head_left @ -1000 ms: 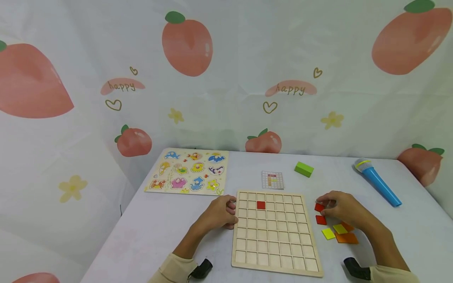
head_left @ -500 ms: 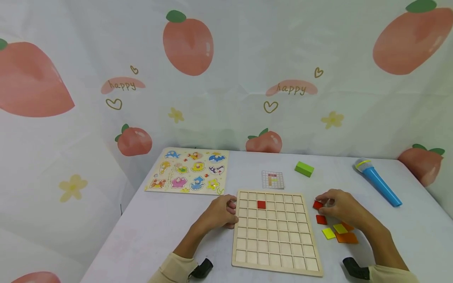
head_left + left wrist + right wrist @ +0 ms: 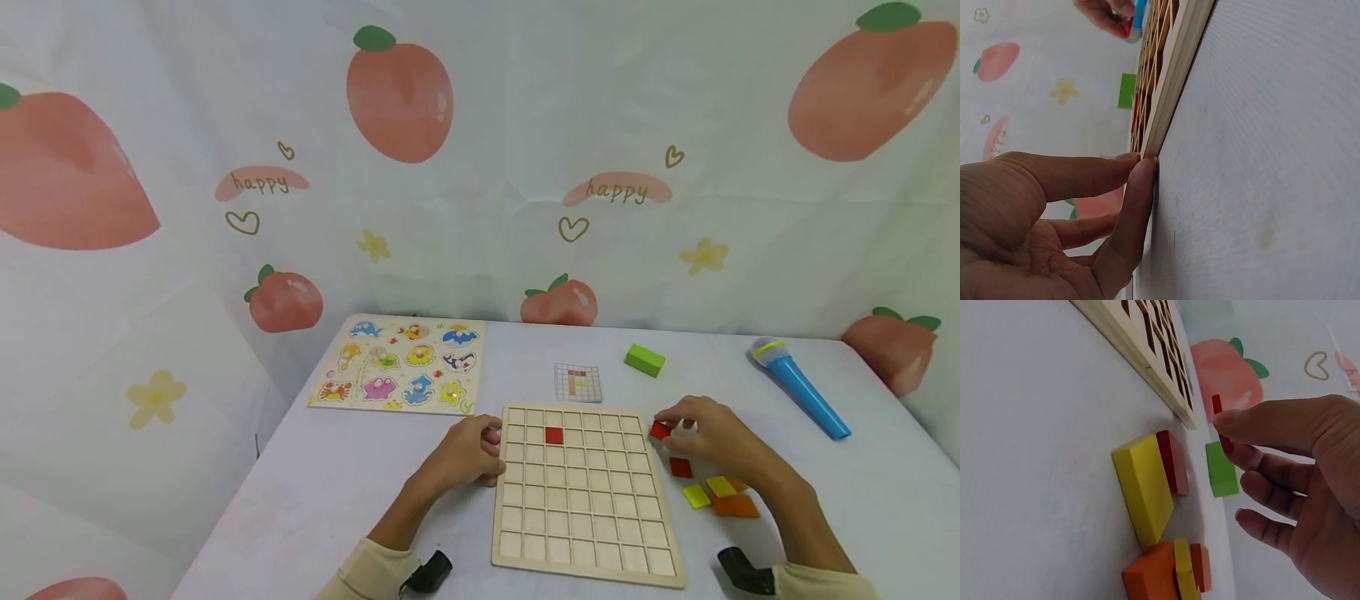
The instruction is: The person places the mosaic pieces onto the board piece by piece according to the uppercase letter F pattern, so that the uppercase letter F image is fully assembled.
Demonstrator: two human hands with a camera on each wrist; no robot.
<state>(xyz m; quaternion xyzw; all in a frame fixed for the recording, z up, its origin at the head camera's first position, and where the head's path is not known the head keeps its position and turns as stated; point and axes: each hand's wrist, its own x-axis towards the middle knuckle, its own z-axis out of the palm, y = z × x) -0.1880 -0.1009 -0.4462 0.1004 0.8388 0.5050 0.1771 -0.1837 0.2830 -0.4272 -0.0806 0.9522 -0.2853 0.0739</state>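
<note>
A red square tile (image 3: 1217, 406) is pinched between the thumb and fingers of my right hand (image 3: 716, 433), lifted beside the right edge of a wooden grid board (image 3: 585, 521). With thumb and finger, my left hand (image 3: 1054, 231) grips the board's left edge. One red tile (image 3: 554, 436) sits in a cell of the board's second row. Below my right hand lie another red tile (image 3: 681, 467), a yellow tile (image 3: 697, 497), a second yellow tile (image 3: 722, 486) and orange pieces (image 3: 735, 506), partly overlapping.
Behind the board lies a small printed pattern card (image 3: 578, 383). A green block (image 3: 644, 360) and a blue toy microphone (image 3: 806, 392) are at the back right. On the left rests a sea-animal puzzle board (image 3: 397, 364). A fruit-patterned cloth (image 3: 465, 233) hangs behind the table.
My right hand has lifted the red tile from beside the others and moved left toward the board. My left hand has stayed on the board's edge.
</note>
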